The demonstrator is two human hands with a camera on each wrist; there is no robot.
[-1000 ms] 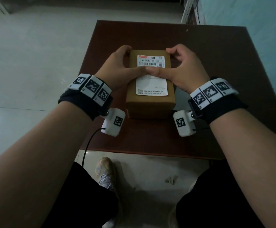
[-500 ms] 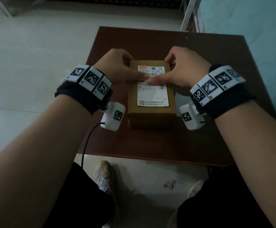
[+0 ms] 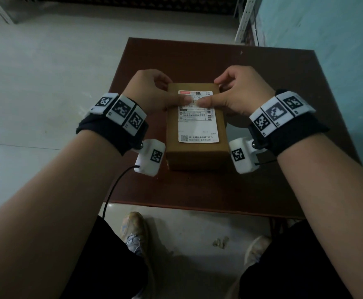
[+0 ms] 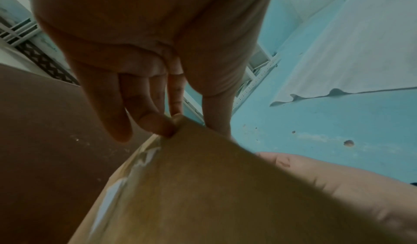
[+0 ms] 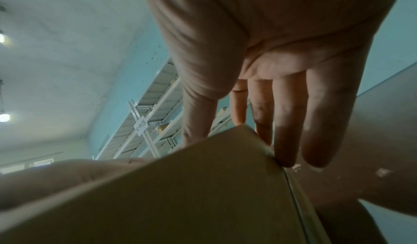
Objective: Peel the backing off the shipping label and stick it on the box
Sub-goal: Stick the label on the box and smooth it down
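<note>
A brown cardboard box [image 3: 198, 156] lies on the dark wooden table [image 3: 198, 190]. The white shipping label [image 3: 198, 128] sits flat on the box's top. My left hand [image 3: 152, 93] holds the far left corner and its thumb [image 3: 183, 99] presses the label's upper part. My right hand [image 3: 243, 93] mirrors it at the far right corner, with its thumb [image 3: 205, 102] tip to tip against the other. In the left wrist view the fingers [image 4: 155, 123] touch the box [image 4: 192, 185]. In the right wrist view the fingers [image 5: 286, 141] lie along the box [image 5: 180, 194] side.
The table's front edge is close to my knees, with my shoes [image 3: 134, 229] on the pale floor below. A cable [image 3: 113, 186] hangs from the left wrist camera. A blue wall [image 3: 327, 29] and white shelving [image 3: 244, 20] stand at the right.
Both thumbs have slid along the label from its middle toward its far end. The box has stayed in place.
</note>
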